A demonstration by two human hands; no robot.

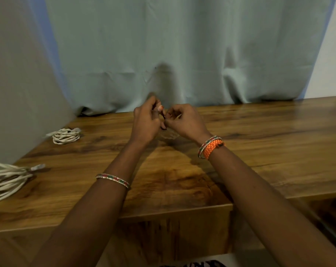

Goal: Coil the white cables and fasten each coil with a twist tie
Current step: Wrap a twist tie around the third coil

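1. Right away I note the wooden table (259, 143) runs from the left wall to the right frame edge; its front edge steps, the left part reaching nearer to me than the right.
2. Behind it a pale grey-green curtain (182, 45) hangs in soft folds, its hem resting on the table's far edge.
3. I see bare tabletop to the right of both hands and between the forearms; the left side holds the cables.
4. My left hand (148, 122) and right hand (182, 120) meet above the table's middle, fingertips touching or nearly so.
5. Both have fingers curled in, pinching a thin dark twist tie (164, 117) between them; it is small and partly hidden, so I cannot tell its full shape.
6. A small coiled white cable (66, 136) lies flat near the table's far left, by the wall, a pale tab at its top.
7. A larger white cable bundle (7, 180) lies at the left frame edge, cut off, its strands round and matte, gathered near a greyish tab.
8. The wood is glossy, with dark grain patches.
9. A beaded bangle (113, 180) circles the left forearm; an orange braided band (211, 147) with bangles sits on the right wrist.
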